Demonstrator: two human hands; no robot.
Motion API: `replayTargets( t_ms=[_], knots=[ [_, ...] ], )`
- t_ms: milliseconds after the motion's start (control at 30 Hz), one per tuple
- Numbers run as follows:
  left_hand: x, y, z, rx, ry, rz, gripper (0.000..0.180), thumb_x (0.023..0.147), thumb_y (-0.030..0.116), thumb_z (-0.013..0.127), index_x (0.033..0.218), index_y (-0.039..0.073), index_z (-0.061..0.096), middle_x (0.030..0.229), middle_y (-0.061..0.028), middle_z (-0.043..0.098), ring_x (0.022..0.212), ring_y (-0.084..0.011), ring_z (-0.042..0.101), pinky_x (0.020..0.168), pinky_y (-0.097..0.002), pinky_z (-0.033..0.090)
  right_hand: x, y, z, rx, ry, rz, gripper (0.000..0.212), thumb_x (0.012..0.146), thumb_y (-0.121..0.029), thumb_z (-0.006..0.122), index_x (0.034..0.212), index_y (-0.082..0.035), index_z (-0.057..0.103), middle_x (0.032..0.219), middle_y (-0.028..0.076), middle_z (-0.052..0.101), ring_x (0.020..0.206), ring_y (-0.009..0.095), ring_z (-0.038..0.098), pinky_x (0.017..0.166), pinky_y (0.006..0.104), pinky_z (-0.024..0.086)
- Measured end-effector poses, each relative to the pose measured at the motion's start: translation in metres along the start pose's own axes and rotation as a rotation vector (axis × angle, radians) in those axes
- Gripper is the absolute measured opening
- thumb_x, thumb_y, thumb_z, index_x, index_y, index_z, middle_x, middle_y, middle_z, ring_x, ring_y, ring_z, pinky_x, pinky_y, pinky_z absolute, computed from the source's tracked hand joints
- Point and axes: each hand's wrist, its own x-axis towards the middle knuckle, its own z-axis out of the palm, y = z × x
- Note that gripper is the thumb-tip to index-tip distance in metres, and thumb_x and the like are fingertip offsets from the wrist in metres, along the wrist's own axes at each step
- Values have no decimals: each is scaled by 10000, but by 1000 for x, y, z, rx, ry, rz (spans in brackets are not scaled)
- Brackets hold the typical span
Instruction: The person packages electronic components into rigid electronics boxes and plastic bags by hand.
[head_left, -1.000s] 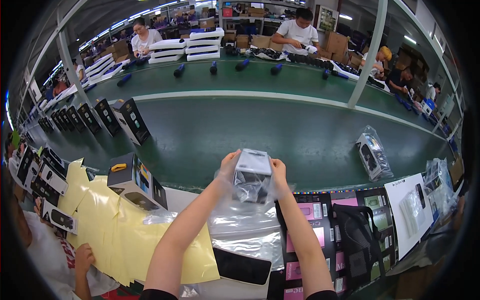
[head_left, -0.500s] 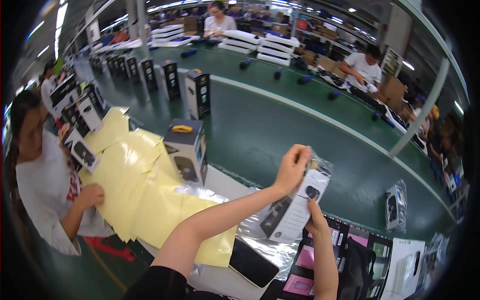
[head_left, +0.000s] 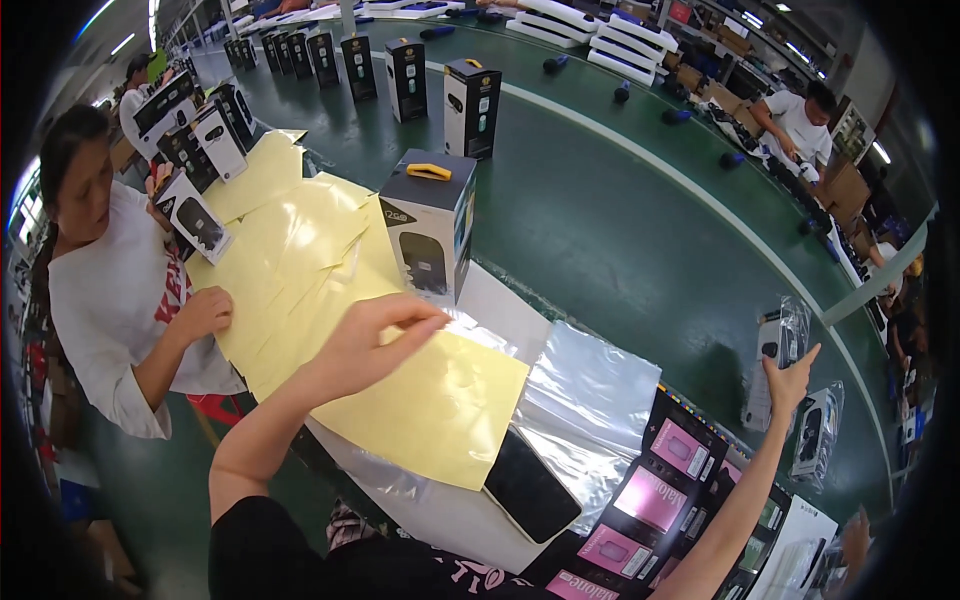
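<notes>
Bagged box (head_left: 760,395), in the head view, was between three and four o'clock on the green surface (head_left: 620,220); the right hand (head_left: 788,380) held it, probably steadying it near its bagged twin (head_left: 818,435). At eight o'clock, the left hand (head_left: 375,345) was narrow, visibly empty. Earlier, both hands held the box.

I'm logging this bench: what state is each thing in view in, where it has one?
Left hand, fingers curled, nothing visibly held
Right hand, at a bagged box; grip unclear
Other bagged box, wrapped in clear plastic
Large box, upright, closed
Phone, face up, screen dark
Yellow sheets, spread, overlapping
Clear bags, lying flat
Black boxes, standing in a row
</notes>
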Motion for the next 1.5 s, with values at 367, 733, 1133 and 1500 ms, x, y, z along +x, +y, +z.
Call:
replayTargets(
  t_ms=[367, 733, 1133, 1500],
  knots=[
    [-73, -30, 1, 216, 104, -25, 140, 819, 47, 602, 950, 18, 644, 910, -103, 640, 876, -237, 595, 793, -311, 458, 0, 49, 24, -473, -65, 92, 1143, 603, -463, 753, 1454, -156, 52, 1271, 230, 469, 1159, 389, 460, 932, 521, 374],
    [-94, -40, 21, 435, 140, 63, 382, 750, 202, 699, 1089, 58, 601, 1183, -119, 557, 1176, -340, 440, 996, -430, 343, -187, -213, -18, 767, -548, -689, 159, 761, -79, 668, 913, -42, 637, 939, 99, 639, 916, 260, 591, 847, 348, 438],
    [-104, -59, 35, 471, 196, 6, 601, 763, 389, 664, 1193, -10, 533, 1303, -106, 484, 1286, -318, 338, 1064, -497, 204, -307, -326, -23, 716, -739, -1125, 145, 722, -122, 680, 843, -65, 622, 819, 65, 565, 783, 263, 540, 680, 369, 400],
    [-105, -61, 34, 439, 205, -2, 600, 730, 354, 692, 1193, 4, 539, 1321, -88, 474, 1297, -304, 330, 1072, -478, 199, -316, -328, -27, 586, -729, -1128, 125, 728, -107, 674, 830, -65, 615, 825, 69, 560, 771, 261, 550, 646, 362, 424]
  ],
)
